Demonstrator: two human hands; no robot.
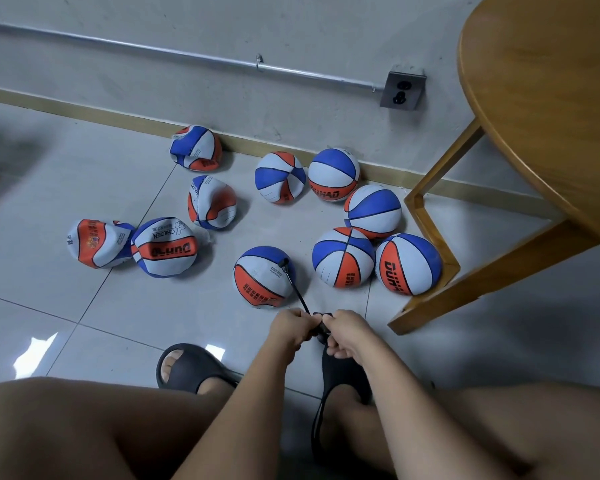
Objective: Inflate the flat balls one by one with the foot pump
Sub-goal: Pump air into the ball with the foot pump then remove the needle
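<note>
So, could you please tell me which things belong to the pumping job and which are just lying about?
Job: black hose, the ball it plugs into, left hand, right hand, crumpled flat balls.
Lying about: wooden table, wall socket, metal pipe.

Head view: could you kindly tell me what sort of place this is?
Probably an ordinary indoor room: tiled floor, wall socket fed by metal conduit, and a round wooden table.

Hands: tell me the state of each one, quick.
Left hand: closed, pinching the black hose that runs to the ball.
Right hand: closed, gripping the black fitting at the hose's near end.
</note>
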